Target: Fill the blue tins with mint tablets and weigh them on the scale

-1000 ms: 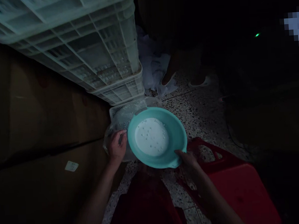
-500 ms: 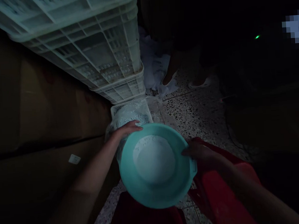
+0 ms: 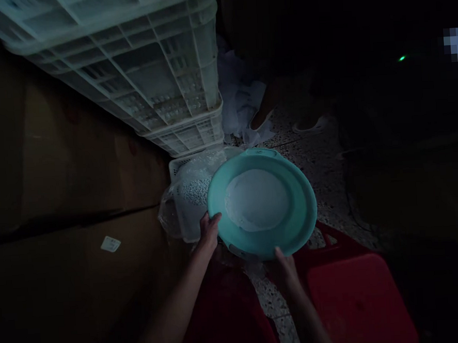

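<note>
A round turquoise basin (image 3: 301,213) with white material (image 3: 257,198) in its bottom is held up over the floor. My left hand (image 3: 210,229) grips its left rim, thumb on the inside edge. At the near rim, my right hand (image 3: 284,266) holds on with its thumb over the edge; its other fingers are under the basin and hard to see. Left of the basin, small pale beads (image 3: 196,191) lie in a clear plastic bag (image 3: 169,216) in a low white crate (image 3: 189,231).
Stacked white plastic crates (image 3: 145,73) rise at the upper left, beside large cardboard boxes (image 3: 73,165). A red plastic chair or stool (image 3: 356,288) is at the lower right. Another person's feet (image 3: 262,112) and pale plastic sheeting (image 3: 240,98) are beyond the basin.
The basin has moved right and away from me and turned, uncovering more of the bead bag. My left hand is lower on its rim; my right hand has shifted from the right side to the near rim.
</note>
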`<move>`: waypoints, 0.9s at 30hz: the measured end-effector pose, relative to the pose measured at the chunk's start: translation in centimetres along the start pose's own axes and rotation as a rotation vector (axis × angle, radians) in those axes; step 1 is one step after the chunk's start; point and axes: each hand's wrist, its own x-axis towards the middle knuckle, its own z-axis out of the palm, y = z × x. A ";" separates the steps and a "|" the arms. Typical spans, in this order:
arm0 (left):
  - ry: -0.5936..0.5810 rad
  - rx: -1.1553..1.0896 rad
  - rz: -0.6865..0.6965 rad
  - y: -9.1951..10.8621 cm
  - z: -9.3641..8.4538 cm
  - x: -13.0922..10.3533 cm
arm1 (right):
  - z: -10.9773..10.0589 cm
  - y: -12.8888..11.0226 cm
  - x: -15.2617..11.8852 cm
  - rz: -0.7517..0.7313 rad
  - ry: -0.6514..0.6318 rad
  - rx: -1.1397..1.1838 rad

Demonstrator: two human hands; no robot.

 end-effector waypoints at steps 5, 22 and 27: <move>0.094 0.108 0.119 1.5 -0.2 0.0 | 1.6 1.6 0.8 0.177 0.151 0.055; -0.332 1.343 0.682 3.2 3.6 2.8 | 3.2 0.5 -0.2 0.229 0.203 0.052; -0.321 1.342 0.621 2.9 5.1 1.4 | 3.4 0.1 -0.6 0.203 0.204 0.029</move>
